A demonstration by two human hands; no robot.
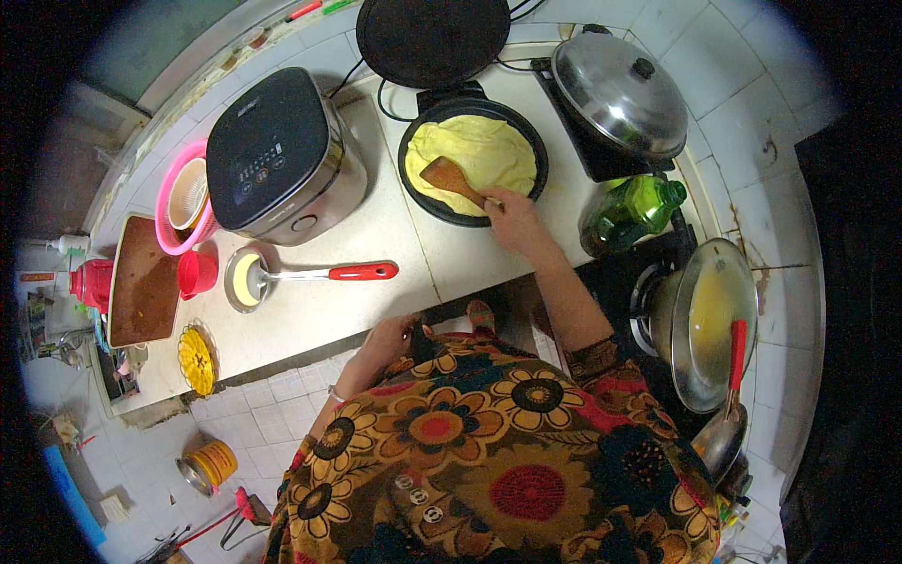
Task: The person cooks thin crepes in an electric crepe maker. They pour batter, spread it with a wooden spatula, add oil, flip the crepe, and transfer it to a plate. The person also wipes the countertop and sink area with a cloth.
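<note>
My right hand [513, 220] grips the short handle of a wooden spatula [445, 176]. The spatula's flat blade rests on a yellow pancake [493, 144], near its left front part. The pancake is wrinkled and spreads over most of a round black electric griddle [541, 162], whose round lid [433, 35] stands raised behind it. My left hand [387, 342] is low in front of my body, by the counter's front edge. Its fingers are partly hidden and dark, so whether they hold anything is unclear.
Left of the griddle stand a rice cooker [271, 151] and a ladle [363, 271] in a small metal bowl [232, 282] with pale batter. At right are a lidded metal pan [616, 92], a green bottle [627, 215] and a wok [680, 331] on a gas burner.
</note>
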